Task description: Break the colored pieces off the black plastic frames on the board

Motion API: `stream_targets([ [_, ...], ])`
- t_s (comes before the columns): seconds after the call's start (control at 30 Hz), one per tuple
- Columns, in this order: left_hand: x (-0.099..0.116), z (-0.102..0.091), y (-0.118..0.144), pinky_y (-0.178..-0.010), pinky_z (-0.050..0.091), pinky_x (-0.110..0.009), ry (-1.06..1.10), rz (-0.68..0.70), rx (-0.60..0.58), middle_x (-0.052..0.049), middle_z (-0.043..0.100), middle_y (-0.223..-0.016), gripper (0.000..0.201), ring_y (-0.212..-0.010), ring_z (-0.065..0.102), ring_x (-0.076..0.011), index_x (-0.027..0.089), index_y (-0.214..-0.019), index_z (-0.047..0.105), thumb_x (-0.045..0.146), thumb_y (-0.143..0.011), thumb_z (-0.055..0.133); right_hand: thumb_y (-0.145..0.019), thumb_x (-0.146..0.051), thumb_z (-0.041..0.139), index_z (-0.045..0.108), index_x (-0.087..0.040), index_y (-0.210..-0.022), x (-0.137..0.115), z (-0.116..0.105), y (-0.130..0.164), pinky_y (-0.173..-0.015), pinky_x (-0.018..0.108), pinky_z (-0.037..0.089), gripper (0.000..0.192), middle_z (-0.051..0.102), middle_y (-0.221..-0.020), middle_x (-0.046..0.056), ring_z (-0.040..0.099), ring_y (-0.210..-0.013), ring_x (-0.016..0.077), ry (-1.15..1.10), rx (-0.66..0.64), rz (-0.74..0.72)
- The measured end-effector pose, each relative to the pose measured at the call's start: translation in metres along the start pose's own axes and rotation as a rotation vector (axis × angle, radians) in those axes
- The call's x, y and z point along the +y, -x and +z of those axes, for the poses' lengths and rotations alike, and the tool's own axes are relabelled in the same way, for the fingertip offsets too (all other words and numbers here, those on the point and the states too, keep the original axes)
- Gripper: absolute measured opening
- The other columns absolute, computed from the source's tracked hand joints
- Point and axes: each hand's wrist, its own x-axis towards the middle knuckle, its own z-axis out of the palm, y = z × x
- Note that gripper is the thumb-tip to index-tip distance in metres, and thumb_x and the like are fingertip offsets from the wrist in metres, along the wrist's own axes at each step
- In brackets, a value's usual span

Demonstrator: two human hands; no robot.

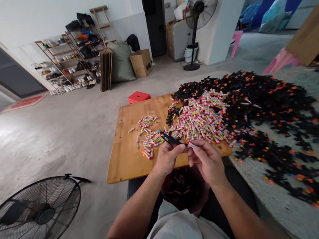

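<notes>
Over the near edge of a wooden board [119, 151], my left hand [166, 157] is closed around a black plastic toy piece [170, 138] with a blue tip. My right hand [210, 163] pinches a small printed tube [190, 144] against the near end of that piece. Whether the tube is inside the piece or only touching it, I cannot tell. Beyond my hands lies a heap of pink, white and yellow tubes [202, 118]. A looser group of tubes [149, 138] is on the left. Many black toy pieces with orange tips [259, 89] are piled at the right.
A speckled slab [258, 181] bears black pieces on my right. Between my legs, a dark container [182, 191] holds dim contents. A floor fan [45, 216] stands left, a red stool [139, 96] behind the board. Further back are a pedestal fan [199, 6], shoe racks [63, 61] and a cardboard box [141, 63].
</notes>
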Motion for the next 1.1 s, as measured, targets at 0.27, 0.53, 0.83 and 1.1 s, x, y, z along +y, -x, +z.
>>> stream_targets([
  [0.27, 0.007, 0.005, 0.001, -0.077, 0.054, -0.032, 0.059, -0.052, -0.078, -0.005, 0.068, -0.077, 0.035, -0.07, 0.064, -0.0145, 0.012, -0.082, 0.069, 0.042, -0.078, 0.088, -0.091, -0.038, 0.074, 0.072, -0.021, -0.104, 0.0, -0.006, -0.004, -0.046, 0.022, 0.048, 0.021, 0.069, -0.072, -0.002, 0.061, -0.049, 0.0107, -0.123, -0.035, 0.117],
  [0.53, 0.007, 0.009, 0.005, -0.077, 0.052, -0.029, -0.008, -0.031, 0.021, -0.003, 0.067, -0.076, 0.035, -0.071, 0.063, -0.0133, 0.012, -0.08, 0.069, 0.04, -0.075, 0.089, -0.095, -0.043, 0.071, 0.071, -0.021, -0.107, -0.003, -0.016, 0.0, -0.053, 0.028, 0.055, 0.025, 0.07, -0.075, 0.0, 0.066, -0.055, 0.0143, 0.124, -0.025, 0.03],
  [0.83, -0.009, 0.014, 0.011, -0.079, 0.057, -0.03, 0.134, -0.112, 0.189, -0.002, 0.069, -0.078, 0.034, -0.073, 0.065, -0.0128, 0.012, -0.083, 0.07, 0.034, -0.072, 0.093, -0.098, -0.046, 0.066, 0.071, -0.023, -0.112, -0.005, -0.02, 0.007, -0.06, 0.033, 0.059, 0.027, 0.072, -0.079, 0.003, 0.069, -0.06, 0.0182, 0.517, -0.043, -0.09],
  [1.1, -0.038, 0.016, 0.017, -0.079, 0.057, -0.028, 0.186, -0.154, 0.321, -0.002, 0.069, -0.078, 0.037, -0.073, 0.067, -0.0125, 0.011, -0.082, 0.069, 0.034, -0.068, 0.095, -0.09, -0.054, 0.073, 0.071, -0.018, -0.105, 0.023, -0.033, 0.013, -0.046, 0.027, 0.051, 0.039, 0.068, -0.071, -0.001, 0.06, -0.046, 0.0132, 0.25, 0.025, 0.149],
])
